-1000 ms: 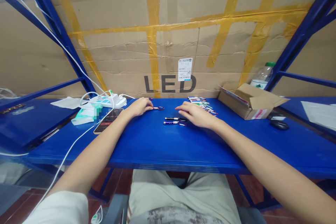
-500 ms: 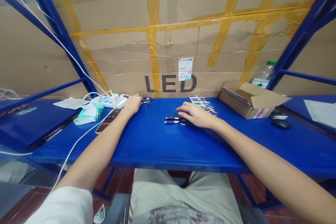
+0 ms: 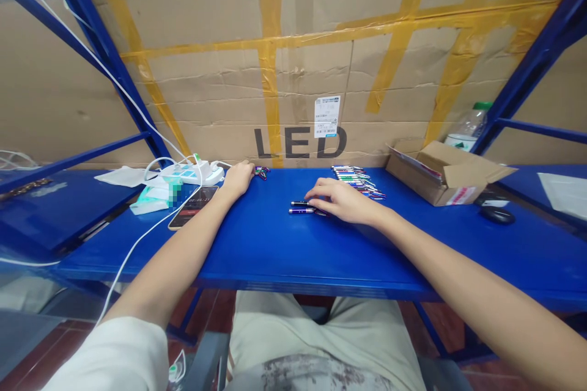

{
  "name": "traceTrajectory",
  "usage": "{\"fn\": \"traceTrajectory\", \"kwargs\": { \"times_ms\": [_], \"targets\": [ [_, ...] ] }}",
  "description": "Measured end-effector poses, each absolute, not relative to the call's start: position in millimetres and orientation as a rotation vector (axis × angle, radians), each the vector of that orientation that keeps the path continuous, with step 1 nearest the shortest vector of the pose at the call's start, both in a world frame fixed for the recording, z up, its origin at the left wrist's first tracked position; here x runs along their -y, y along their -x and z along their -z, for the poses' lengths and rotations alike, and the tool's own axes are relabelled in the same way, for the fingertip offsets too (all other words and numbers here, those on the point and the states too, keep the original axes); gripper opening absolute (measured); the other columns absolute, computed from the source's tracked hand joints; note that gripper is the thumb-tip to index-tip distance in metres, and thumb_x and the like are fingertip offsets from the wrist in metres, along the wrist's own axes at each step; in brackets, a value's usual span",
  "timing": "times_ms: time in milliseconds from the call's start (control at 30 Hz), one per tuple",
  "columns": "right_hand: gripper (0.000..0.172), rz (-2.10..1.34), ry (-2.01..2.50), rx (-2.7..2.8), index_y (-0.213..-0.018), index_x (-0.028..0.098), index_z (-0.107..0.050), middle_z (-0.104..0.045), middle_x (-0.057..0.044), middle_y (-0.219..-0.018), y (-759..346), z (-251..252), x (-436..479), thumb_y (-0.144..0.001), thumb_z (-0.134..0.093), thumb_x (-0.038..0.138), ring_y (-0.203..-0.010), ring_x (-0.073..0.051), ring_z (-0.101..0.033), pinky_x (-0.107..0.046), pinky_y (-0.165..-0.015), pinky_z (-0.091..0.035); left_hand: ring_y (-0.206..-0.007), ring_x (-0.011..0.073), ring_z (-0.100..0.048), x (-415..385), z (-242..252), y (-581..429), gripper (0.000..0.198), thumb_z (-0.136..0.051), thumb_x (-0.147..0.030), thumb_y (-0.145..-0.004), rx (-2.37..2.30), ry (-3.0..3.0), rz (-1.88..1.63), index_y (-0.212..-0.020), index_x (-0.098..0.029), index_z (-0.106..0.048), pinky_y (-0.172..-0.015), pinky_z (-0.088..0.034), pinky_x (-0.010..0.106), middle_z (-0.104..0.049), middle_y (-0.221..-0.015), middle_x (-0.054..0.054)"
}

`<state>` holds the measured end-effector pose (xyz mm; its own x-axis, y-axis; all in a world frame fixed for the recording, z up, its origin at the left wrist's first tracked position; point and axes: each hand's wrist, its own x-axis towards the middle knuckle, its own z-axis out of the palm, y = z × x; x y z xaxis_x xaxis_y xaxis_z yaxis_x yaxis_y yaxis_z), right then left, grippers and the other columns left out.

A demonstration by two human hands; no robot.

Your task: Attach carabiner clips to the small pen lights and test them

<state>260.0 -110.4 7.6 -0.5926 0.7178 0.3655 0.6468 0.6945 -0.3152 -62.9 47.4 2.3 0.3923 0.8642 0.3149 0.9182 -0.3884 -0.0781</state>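
Note:
Two small pen-shaped lights lie side by side mid-table: a black penlight (image 3: 299, 203) and, nearer me, a purple penlight (image 3: 301, 212). My right hand (image 3: 337, 200) is over their right ends, thumb and forefinger closed at the black one and hiding part of it. Behind this hand, several penlights in mixed colours form a row (image 3: 355, 178). At the back left, my left hand (image 3: 239, 179) rests with curled fingers against a little pile of penlights (image 3: 262, 171). Its fingertips are mostly hidden, so what they grip is unclear.
Left of my left arm are a phone (image 3: 195, 208), a power strip (image 3: 197, 172), a face mask (image 3: 153, 195) and a white cable. An open carton (image 3: 447, 180), a mouse (image 3: 498, 215) and a bottle (image 3: 470, 128) stand right. Taped cardboard (image 3: 220, 104) walls the table's back.
My right hand's fingers have come down and closed at the black penlight. My left hand stays by the pile. The view has shifted slightly.

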Motion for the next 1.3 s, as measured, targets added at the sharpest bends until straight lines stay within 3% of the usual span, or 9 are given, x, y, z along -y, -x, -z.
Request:
{"fn": "traceTrajectory", "kwargs": {
  "times_ms": [467, 600, 767, 900, 1000, 1100, 1200, 1300],
  "targets": [
    [0.025, -0.274, 1.007, 2.514, -0.125, 0.024, -0.079, -0.073, -0.011, -0.117, -247.2, 0.1, 114.5, -0.108, -0.061, 0.033, -0.111, -0.030, -0.066, -0.046, -0.099, -0.053, -0.118, 0.0367, -0.071, -49.1, 0.2, 60.8, 0.021, -0.059, -0.021, -0.103, 1.616, 2.436, 0.483, -0.104, -0.017, -0.079, -0.100, -0.053, 0.044, -0.077, -0.117, 0.018],
    [0.020, -0.310, 1.011, 2.507, -0.117, 0.023, -0.078, -0.072, -0.011, -0.116, -244.4, -0.4, 116.8, -0.108, -0.063, 0.033, -0.112, -0.030, -0.064, -0.045, -0.099, -0.052, -0.116, 0.0365, -0.071, -51.4, 4.1, 61.4, 0.015, -0.065, -0.022, -0.099, 1.639, 2.454, 0.648, -0.100, -0.019, -0.080, -0.101, -0.052, 0.044, -0.079, -0.115, 0.017],
    [0.018, -0.308, 1.015, 2.535, -0.112, 0.023, -0.077, -0.071, -0.011, -0.115, -242.6, -1.1, 120.0, -0.107, -0.065, 0.035, -0.111, -0.030, -0.060, -0.045, -0.097, -0.050, -0.110, 0.0321, -0.073, -52.9, 6.2, 61.4, 0.026, -0.059, -0.036, -0.106, 1.682, 2.448, 1.009, -0.103, -0.022, -0.080, -0.096, -0.054, 0.041, -0.082, -0.114, 0.014],
    [0.021, -0.252, 0.999, 2.546, -0.112, 0.023, -0.072, -0.070, -0.011, -0.118, -242.9, -2.6, 123.6, -0.110, -0.058, 0.039, -0.106, -0.029, -0.057, -0.043, -0.094, -0.049, -0.092, 0.0265, -0.076, -49.2, 5.7, 54.6, 0.043, -0.049, -0.049, -0.110, 1.691, 2.489, 1.272, -0.104, -0.018, -0.079, -0.086, -0.057, 0.036, -0.083, -0.102, 0.013],
    [0.021, -0.223, 1.027, 2.460, -0.112, 0.024, -0.066, -0.072, -0.010, -0.113, -244.5, -5.6, 124.7, -0.112, -0.053, 0.041, -0.104, -0.029, -0.057, -0.042, -0.092, -0.048, -0.082, 0.0203, -0.075, -41.4, 5.2, 43.8, 0.053, -0.042, -0.057, -0.112, 1.630, 2.635, 1.450, -0.115, -0.017, -0.077, -0.077, -0.058, 0.031, -0.083, -0.101, 0.011],
    [0.017, -0.264, 1.086, 2.297, -0.114, 0.025, -0.061, -0.074, -0.009, -0.110, -250.3, -8.3, 120.3, -0.111, -0.054, 0.041, -0.102, -0.028, -0.062, -0.040, -0.089, -0.050, -0.075, 0.0173, -0.071, -30.8, 4.1, 30.9, 0.057, -0.057, -0.067, -0.104, 1.524, 2.868, 1.850, -0.114, -0.014, -0.077, -0.068, -0.056, 0.028, -0.080, -0.100, 0.013],
    [0.021, -0.323, 1.108, 2.194, -0.120, 0.023, -0.061, -0.075, -0.010, -0.115, -260.2, -8.5, 111.0, -0.110, -0.053, 0.040, -0.099, -0.026, -0.068, -0.039, -0.087, -0.053, -0.074, 0.0149, -0.068, -19.5, 1.9, 19.0, 0.060, -0.063, -0.071, -0.100, 1.505, 2.977, 2.025, -0.111, -0.014, -0.076, -0.065, -0.054, 0.025, -0.078, -0.098, 0.012],
    [0.025, -0.240, 1.096, 2.205, -0.122, 0.022, -0.065, -0.075, -0.013, -0.122, -269.0, -5.9, 102.5, -0.110, -0.050, 0.038, -0.111, -0.029, -0.070, -0.044, -0.099, -0.054, -0.077, 0.0153, -0.069, -8.3, -1.1, 9.5, 0.064, -0.061, -0.075, -0.100, 1.554, 3.080, 2.102, -0.116, -0.014, -0.076, -0.065, -0.055, 0.024, -0.078, -0.102, 0.012]
  ]
}}
